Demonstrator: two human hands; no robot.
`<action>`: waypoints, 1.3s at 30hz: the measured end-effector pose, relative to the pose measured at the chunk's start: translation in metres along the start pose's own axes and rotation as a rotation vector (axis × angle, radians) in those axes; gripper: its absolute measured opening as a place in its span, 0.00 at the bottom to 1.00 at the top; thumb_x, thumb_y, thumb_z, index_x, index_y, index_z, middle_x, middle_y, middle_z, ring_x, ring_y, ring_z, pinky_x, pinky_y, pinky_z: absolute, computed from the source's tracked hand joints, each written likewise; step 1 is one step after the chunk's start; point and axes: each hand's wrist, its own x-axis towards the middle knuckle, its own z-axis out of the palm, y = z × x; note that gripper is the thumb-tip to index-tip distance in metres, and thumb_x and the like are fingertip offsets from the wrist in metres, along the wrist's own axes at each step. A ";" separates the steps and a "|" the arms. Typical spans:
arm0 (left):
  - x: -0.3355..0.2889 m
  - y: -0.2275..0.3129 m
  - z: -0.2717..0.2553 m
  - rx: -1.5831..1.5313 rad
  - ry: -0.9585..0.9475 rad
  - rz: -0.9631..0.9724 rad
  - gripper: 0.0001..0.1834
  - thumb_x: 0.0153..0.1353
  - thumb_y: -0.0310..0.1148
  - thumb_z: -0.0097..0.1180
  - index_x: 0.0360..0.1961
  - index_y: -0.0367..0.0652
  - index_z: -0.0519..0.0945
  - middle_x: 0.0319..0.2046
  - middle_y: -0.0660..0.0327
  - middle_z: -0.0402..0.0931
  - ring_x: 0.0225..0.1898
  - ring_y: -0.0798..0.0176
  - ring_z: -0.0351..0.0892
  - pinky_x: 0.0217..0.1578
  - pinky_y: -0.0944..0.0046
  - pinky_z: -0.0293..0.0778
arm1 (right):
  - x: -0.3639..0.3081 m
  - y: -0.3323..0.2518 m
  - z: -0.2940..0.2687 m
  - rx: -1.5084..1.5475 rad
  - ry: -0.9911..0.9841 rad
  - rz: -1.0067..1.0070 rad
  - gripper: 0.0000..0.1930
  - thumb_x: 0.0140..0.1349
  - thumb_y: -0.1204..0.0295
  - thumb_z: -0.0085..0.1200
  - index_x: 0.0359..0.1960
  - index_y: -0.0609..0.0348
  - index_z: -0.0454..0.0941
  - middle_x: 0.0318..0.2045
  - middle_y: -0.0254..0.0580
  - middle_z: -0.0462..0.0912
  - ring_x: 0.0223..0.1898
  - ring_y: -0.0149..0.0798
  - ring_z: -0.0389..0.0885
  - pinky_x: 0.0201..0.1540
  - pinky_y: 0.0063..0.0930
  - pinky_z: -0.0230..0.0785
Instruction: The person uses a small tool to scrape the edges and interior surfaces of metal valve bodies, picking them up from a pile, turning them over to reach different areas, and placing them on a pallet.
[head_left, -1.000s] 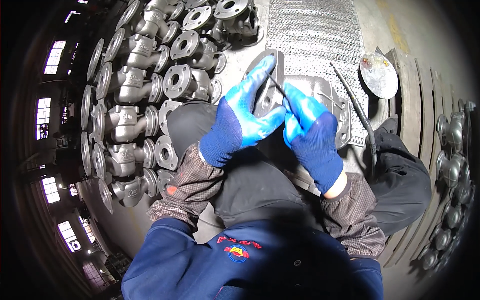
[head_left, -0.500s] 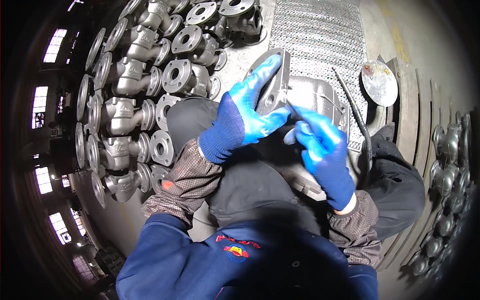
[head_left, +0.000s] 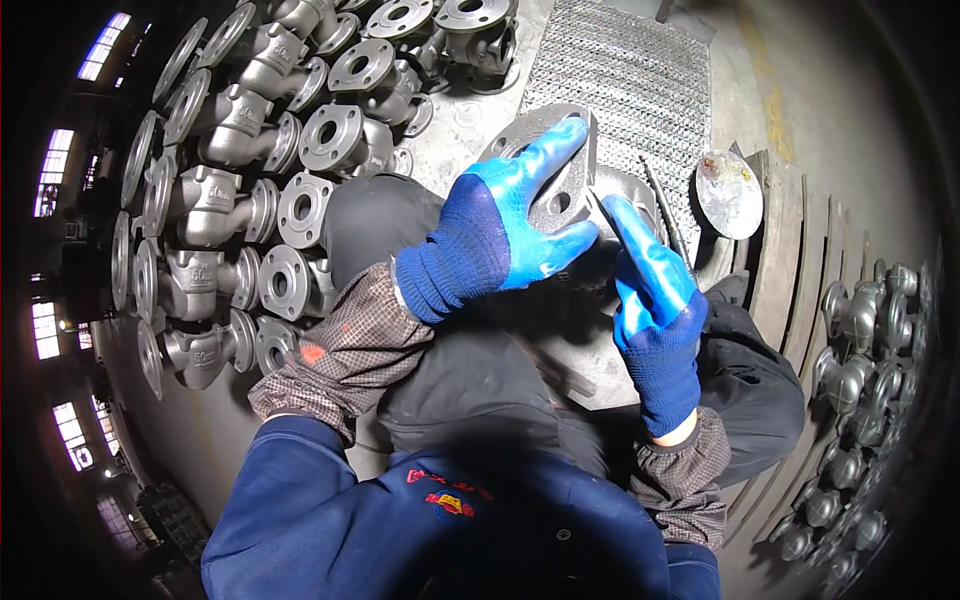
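A grey cast valve body (head_left: 560, 195) with a drilled flange rests on my lap over dark trousers. My left hand (head_left: 510, 225), in a blue glove, is clamped over the flange from the left, with the thumb under it and the fingers across its top. My right hand (head_left: 655, 300), also blue-gloved, lies along the round side of the casting on the right, fingers together. A thin metal tool tip (head_left: 597, 205) pokes out past its forefinger toward the flange. The right thumb is hidden.
Rows of grey flanged valve castings (head_left: 230, 200) lie on the floor to my left and far side. More castings (head_left: 860, 400) are piled at the right. A steel grating (head_left: 625, 80) lies ahead, with a round metal lid (head_left: 730, 195) and a thin rod (head_left: 668, 225) beside it.
My right hand has slid down and to the right, away from the flange face. My left hand has kept its hold on the flange, which now sits a little higher.
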 end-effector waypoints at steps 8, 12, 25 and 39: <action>-0.003 0.001 -0.004 0.069 0.043 0.017 0.41 0.50 0.37 0.67 0.65 0.39 0.64 0.59 0.46 0.69 0.60 0.51 0.72 0.58 0.58 0.67 | 0.000 -0.015 0.008 -0.213 -0.051 -0.111 0.19 0.49 0.85 0.51 0.46 0.65 0.78 0.37 0.52 0.81 0.37 0.52 0.78 0.43 0.37 0.71; -0.004 -0.003 -0.001 0.041 0.182 0.125 0.39 0.46 0.38 0.70 0.59 0.33 0.71 0.50 0.42 0.76 0.50 0.46 0.79 0.51 0.57 0.75 | -0.005 -0.008 0.012 -0.195 0.015 -0.159 0.16 0.50 0.84 0.53 0.43 0.66 0.80 0.36 0.51 0.80 0.38 0.49 0.79 0.44 0.35 0.71; -0.005 -0.004 -0.001 0.036 0.182 0.149 0.38 0.46 0.37 0.70 0.58 0.33 0.71 0.49 0.42 0.76 0.49 0.47 0.80 0.51 0.57 0.75 | -0.006 -0.009 0.021 0.259 0.080 0.098 0.18 0.54 0.86 0.52 0.48 0.68 0.78 0.43 0.52 0.83 0.42 0.45 0.82 0.46 0.32 0.72; -0.004 -0.004 -0.002 0.048 0.113 0.130 0.43 0.43 0.39 0.71 0.61 0.34 0.68 0.50 0.43 0.76 0.49 0.47 0.80 0.50 0.57 0.75 | 0.004 -0.004 -0.002 0.230 -0.125 0.093 0.23 0.55 0.88 0.48 0.55 0.66 0.74 0.55 0.48 0.77 0.53 0.36 0.77 0.52 0.25 0.70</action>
